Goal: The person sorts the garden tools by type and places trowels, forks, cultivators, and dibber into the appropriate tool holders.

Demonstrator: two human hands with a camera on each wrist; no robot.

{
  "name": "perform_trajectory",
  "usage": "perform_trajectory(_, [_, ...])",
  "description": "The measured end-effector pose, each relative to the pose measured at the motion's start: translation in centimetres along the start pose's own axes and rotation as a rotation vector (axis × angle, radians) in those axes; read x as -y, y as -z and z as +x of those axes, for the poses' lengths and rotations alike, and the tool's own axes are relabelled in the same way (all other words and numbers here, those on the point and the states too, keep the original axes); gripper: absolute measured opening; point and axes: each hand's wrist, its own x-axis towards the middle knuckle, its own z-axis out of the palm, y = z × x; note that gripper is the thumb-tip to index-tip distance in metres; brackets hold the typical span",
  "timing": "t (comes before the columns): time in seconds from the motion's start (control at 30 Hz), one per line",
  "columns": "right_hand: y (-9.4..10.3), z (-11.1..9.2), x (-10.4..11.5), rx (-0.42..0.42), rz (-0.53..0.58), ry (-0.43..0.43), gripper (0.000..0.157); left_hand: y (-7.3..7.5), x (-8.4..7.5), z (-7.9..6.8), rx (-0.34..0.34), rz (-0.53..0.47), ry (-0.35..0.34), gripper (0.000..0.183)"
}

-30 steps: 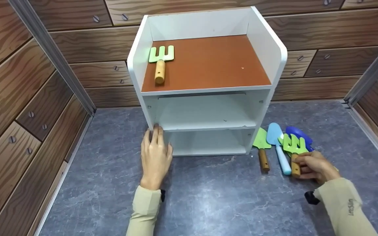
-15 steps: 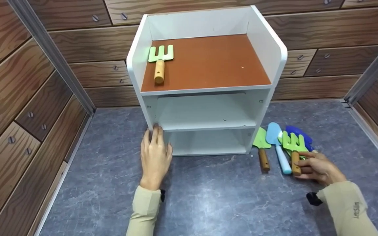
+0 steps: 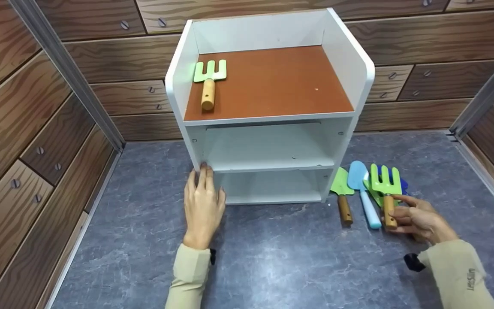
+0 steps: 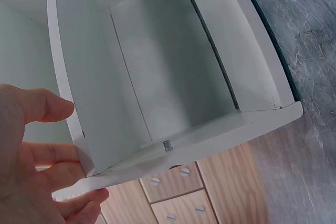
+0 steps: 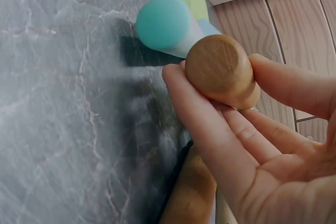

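Observation:
My right hand [image 3: 418, 221] pinches the wooden handle of a green garden hand fork [image 3: 386, 182], tines pointing away. The round end of the handle [image 5: 212, 64] sits between thumb and fingers in the right wrist view. Beside it lie a light-blue trowel [image 3: 365, 193] and a green trowel with a brown handle [image 3: 342, 197]. Another green tool and a dark-blue one are mostly hidden beneath the fork. My left hand [image 3: 204, 206] rests with extended fingers at the left front edge of a white shelf unit [image 3: 268, 118]; the left wrist view shows its thumb [image 4: 55, 107] near the shelf board.
A second green hand fork [image 3: 208, 83] lies on the unit's brown top at the left. Raised white sides border that top, and two compartments open below. Wood-patterned walls [image 3: 427, 40] enclose the grey marbled floor [image 3: 272, 257].
My right hand has shifted slightly right with the fork, whose head now stands more upright in view and covers more of the dark-blue tool. The left hand stays put.

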Motion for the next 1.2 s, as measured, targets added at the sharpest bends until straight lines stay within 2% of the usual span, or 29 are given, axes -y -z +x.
perform_trajectory(0.3, [-0.1, -0.2, 0.0, 0.011, -0.033, 0.108, 0.082, 0.0, 0.0, 0.0, 0.008, 0.001, 0.002, 0.060])
perform_trajectory(0.5, [-0.1, -0.4, 0.3, 0.018, -0.021, 0.131, 0.066, 0.0, 0.1, 0.0, -0.005, 0.006, -0.002, 0.062])
perform_trajectory(0.77, [-0.2, -0.8, 0.5, 0.016, -0.066, 0.145, 0.074, 0.0, 0.0, 0.0, 0.008, -0.004, 0.008, 0.060])
perform_trajectory(1.0, [-0.5, -1.0, 0.9, 0.044, -0.031, 0.181, 0.055, 0.1, 0.1, -0.1, 0.000, 0.007, 0.002, 0.060])
perform_trajectory(1.2, [-0.8, -1.1, 1.1, 0.031, -0.076, 0.216, 0.065, 0.0, 0.1, -0.1, 0.003, 0.000, 0.000, 0.059])
